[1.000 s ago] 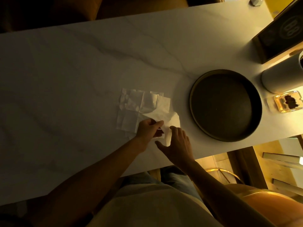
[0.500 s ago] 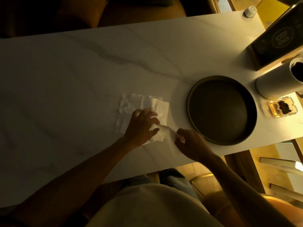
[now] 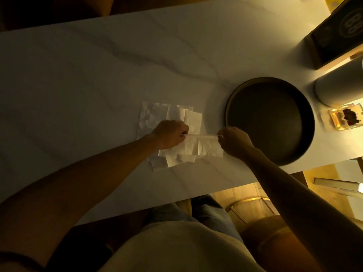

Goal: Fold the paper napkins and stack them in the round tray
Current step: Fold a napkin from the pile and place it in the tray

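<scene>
A loose pile of white paper napkins (image 3: pixel 157 118) lies on the marble table (image 3: pixel 98 75), left of a dark round tray (image 3: pixel 231 107) that holds nothing. One napkin (image 3: pixel 204 147) is raised off the pile and hangs between my hands. My left hand (image 3: pixel 170 134) pinches its left top corner, and my right hand (image 3: pixel 234 142) pinches its right top corner, close to the tray's near-left rim. The top edge is stretched taut between the two pinches.
At the right edge stand a white cylinder (image 3: pixel 341 83), a dark sign on a wooden stand (image 3: pixel 337 30) and a small glass dish (image 3: pixel 345 118) with something dark inside. The table's near edge runs just below my forearms; a stool (image 3: pixel 253 205) shows beneath.
My left hand left the pile, where it was pressing flat, and took a corner of one napkin. My right hand moved right and up, and the napkin now hangs spread between both hands.
</scene>
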